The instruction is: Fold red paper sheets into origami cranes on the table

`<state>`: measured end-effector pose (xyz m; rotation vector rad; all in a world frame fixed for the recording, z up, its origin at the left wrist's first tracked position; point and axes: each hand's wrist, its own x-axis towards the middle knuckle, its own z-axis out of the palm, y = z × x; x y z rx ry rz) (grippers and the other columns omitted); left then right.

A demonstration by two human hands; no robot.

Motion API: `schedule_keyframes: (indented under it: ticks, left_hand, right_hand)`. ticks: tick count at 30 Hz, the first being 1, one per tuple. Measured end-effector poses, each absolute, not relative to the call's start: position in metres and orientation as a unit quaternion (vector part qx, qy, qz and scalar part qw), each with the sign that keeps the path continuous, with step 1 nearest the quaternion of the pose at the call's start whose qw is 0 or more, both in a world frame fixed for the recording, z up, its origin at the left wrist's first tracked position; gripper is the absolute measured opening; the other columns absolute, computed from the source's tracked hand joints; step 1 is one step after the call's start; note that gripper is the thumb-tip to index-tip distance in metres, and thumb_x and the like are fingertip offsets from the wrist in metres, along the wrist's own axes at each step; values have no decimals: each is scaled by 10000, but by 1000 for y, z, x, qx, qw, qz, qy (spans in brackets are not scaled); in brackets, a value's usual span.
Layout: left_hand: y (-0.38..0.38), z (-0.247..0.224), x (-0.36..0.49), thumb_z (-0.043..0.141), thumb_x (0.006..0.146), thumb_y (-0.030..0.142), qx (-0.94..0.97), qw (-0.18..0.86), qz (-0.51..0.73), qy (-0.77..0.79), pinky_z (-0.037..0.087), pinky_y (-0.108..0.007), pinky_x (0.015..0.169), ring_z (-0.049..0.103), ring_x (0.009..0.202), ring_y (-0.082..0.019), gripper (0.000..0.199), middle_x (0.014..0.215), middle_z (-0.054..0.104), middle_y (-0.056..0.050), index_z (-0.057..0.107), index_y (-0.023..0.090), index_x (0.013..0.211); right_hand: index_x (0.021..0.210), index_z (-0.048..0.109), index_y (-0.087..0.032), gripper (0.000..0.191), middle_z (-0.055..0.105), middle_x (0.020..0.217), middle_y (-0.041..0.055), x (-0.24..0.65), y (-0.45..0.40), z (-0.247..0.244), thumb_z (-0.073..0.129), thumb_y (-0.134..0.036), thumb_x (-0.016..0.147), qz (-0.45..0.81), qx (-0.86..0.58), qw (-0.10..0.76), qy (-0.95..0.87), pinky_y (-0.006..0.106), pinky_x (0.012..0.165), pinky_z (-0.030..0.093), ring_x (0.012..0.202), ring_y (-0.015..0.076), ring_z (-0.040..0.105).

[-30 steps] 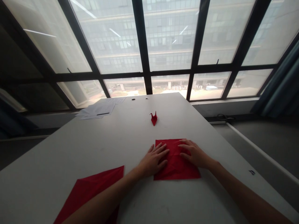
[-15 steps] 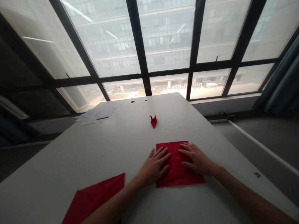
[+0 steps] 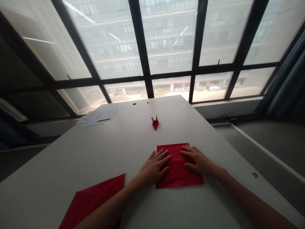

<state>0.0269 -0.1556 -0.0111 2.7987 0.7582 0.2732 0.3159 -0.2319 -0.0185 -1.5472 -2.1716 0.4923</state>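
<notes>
A creased red paper square lies flat on the white table. My left hand rests on its left edge, fingers spread, the thumb on the paper. On its right side lies my right hand, palm down with the fingers apart. Neither hand grips anything. Beyond the square stands a small folded red paper crane. A second red sheet lies at the lower left, partly hidden under my left forearm.
White papers with a dark strip on them lie at the table's far left. The white table reaches toward large windows. A small dark mark is near its right edge. Blue curtains hang at both sides.
The view has shifted slightly, so the table's things appear a little farther left. Both hands stay spread on the red square, with hardly any movement over it.
</notes>
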Motion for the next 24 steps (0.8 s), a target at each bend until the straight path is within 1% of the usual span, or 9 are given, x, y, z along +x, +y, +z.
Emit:
schedule_keyframes:
  ticks: [5,10,13,15,17,18,19,21,24]
  left_hand:
    - [-155,-12,26,477,986,460,954,121,98,257,128,-505,1217,224,1488,-254,555,1599,275,-3,315,379,1511]
    - [-154,-13,26,530,961,458,946,143,110,271,133,-486,1223,232,1486,-242,637,1583,319,-16,274,341,1532]
    - [-151,-14,26,574,942,448,937,154,138,282,173,-493,1214,314,1454,-251,597,1544,398,-33,377,328,1493]
    - [-148,-15,27,601,931,425,930,163,165,286,241,-487,1191,404,1401,-258,482,1490,480,-39,527,326,1397]
    - [-146,-16,27,637,913,394,922,171,197,285,328,-457,1144,506,1311,-256,331,1394,582,-41,674,317,1233]
    - [-145,-17,27,656,903,377,918,176,215,283,367,-439,1114,550,1256,-250,262,1330,630,-40,723,310,1146]
    - [-145,-17,28,672,893,361,914,180,231,280,398,-423,1084,586,1200,-241,204,1261,671,-37,753,305,1071]
    - [-145,-18,28,686,883,338,907,190,255,276,437,-406,1037,628,1109,-227,136,1145,717,-31,778,293,972]
    - [-147,-16,28,684,883,325,897,209,274,277,473,-394,980,650,1026,-218,115,1057,732,-37,782,272,913]
  right_hand:
    - [1428,506,-263,611,390,1553,92,316,-231,-19,644,-465,868,174,-561,222,-778,536,1208,170,1446,311,314]
    - [1381,561,-278,557,430,1528,92,315,-228,-22,656,-451,860,166,-560,229,-779,567,1189,195,1424,333,349]
    - [1298,635,-293,469,479,1494,82,315,-226,-25,676,-418,848,158,-556,247,-778,579,1175,211,1393,338,397]
    - [1179,711,-293,351,554,1427,71,314,-224,-26,691,-369,837,145,-548,269,-778,561,1164,245,1343,328,459]
    - [1013,769,-278,198,639,1318,63,313,-223,-25,684,-301,836,127,-539,294,-779,522,1132,311,1262,306,532]
    - [931,779,-270,141,672,1259,59,312,-223,-24,670,-269,841,118,-536,304,-779,500,1108,346,1216,293,561]
    - [865,777,-262,127,694,1205,56,311,-223,-22,653,-244,848,112,-535,312,-777,480,1080,377,1173,280,583]
    - [845,764,-257,135,710,1148,51,309,-223,-19,633,-228,859,108,-536,323,-772,451,1036,416,1121,263,599]
    - [918,745,-257,113,700,1151,48,307,-223,-17,662,-242,842,112,-536,322,-772,435,1014,430,1109,259,593]
